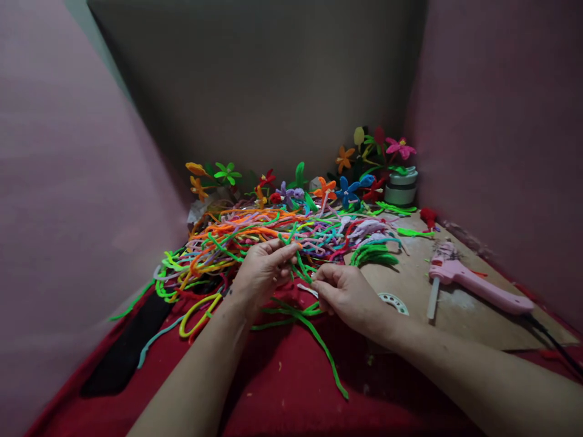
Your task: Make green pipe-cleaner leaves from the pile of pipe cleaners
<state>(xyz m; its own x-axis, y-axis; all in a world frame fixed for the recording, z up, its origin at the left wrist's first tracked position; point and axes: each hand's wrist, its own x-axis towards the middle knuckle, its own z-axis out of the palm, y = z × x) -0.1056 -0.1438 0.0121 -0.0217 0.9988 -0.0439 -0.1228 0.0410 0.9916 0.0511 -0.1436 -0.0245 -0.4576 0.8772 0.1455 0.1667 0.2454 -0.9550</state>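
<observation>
Green pipe cleaners (300, 267) stretch between my two hands above the red cloth. My left hand (262, 267) is closed, thumb and fingers pinching them near their upper part. Lower and to the right, my right hand (344, 291) pinches their other end between thumb and forefinger. Under the hands, more loose green pipe cleaners (314, 334) lie crossed on the red cloth (282, 388). A big tangled heap of coloured pipe cleaners (255, 224) spreads just behind my left hand. Beside the right hand lies a bundle of folded green pieces (376, 255).
A pink glue gun (478, 285) with its cord rests on a cardboard sheet (473, 328) at the right. A white ring with holes (394, 302) lies near my right wrist. Pipe-cleaner flowers (348, 193) and a small pot (401, 187) stand along the back. A black strip (130, 346) lies left.
</observation>
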